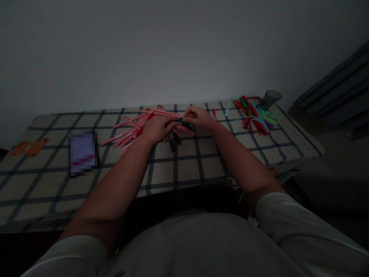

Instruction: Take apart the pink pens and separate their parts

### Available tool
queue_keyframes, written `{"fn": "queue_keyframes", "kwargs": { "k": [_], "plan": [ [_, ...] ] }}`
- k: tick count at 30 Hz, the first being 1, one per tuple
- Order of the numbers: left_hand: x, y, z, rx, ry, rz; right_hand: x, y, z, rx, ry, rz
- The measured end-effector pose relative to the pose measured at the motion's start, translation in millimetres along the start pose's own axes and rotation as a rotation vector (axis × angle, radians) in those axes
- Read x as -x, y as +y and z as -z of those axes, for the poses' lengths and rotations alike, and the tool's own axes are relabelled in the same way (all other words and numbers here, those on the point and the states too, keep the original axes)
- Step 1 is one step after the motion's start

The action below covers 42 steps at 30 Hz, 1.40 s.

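On the checked cloth, slim pink pens [126, 136] lie fanned out in a loose pile, with several dark, cap-like pieces [173, 143] among them. My left hand [158, 128] is closed over the pile, its thumb and fingers around a dark, slim pen-like piece [179, 119]. Close to the far end of that piece, my right hand [198, 117] has its fingers curled into a pinch. What the right fingertips hold, if anything, is too small and dim to make out.
A tablet-like device [83, 153] with a blurred screen lies at left. To the right are red, green and blue strips [253, 117] beside a glass [270, 99]. A small red-and-white item [214, 113] lies behind my right wrist. The wall [184, 50] rises behind the table.
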<state>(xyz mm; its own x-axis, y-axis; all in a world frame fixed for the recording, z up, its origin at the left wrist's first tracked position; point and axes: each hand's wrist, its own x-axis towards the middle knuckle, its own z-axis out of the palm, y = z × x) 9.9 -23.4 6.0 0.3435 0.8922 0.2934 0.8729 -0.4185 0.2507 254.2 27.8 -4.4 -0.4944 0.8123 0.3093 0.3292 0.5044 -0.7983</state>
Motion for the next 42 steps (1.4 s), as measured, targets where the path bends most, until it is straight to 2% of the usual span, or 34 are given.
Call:
{"fn": "queue_keyframes", "kwargs": {
  "k": [4,10,28,38,42],
  "plan": [
    [0.3,-1.3,-0.6,-0.001,0.010,-0.002,0.4,1.3,0.9,0.115,0.022,0.004],
    [0.2,-3.8,-2.5,-0.016,-0.008,-0.045,-1.6,2.6,4.0,0.291,-0.073,-0.001],
    [-0.2,-0.3,0.9,0.038,-0.005,-0.003,-4.9,13.4,2.6,0.184,-0.037,0.079],
    [-0.4,-3.7,-3.5,-0.045,-0.021,-0.044,-3.9,11.1,2.6,0.291,-0.091,0.050],
    [-1.3,-4.3,-4.5,-0.045,-0.017,-0.048,-5.1,9.9,3.8,0.333,-0.066,0.060]
  ]
}}
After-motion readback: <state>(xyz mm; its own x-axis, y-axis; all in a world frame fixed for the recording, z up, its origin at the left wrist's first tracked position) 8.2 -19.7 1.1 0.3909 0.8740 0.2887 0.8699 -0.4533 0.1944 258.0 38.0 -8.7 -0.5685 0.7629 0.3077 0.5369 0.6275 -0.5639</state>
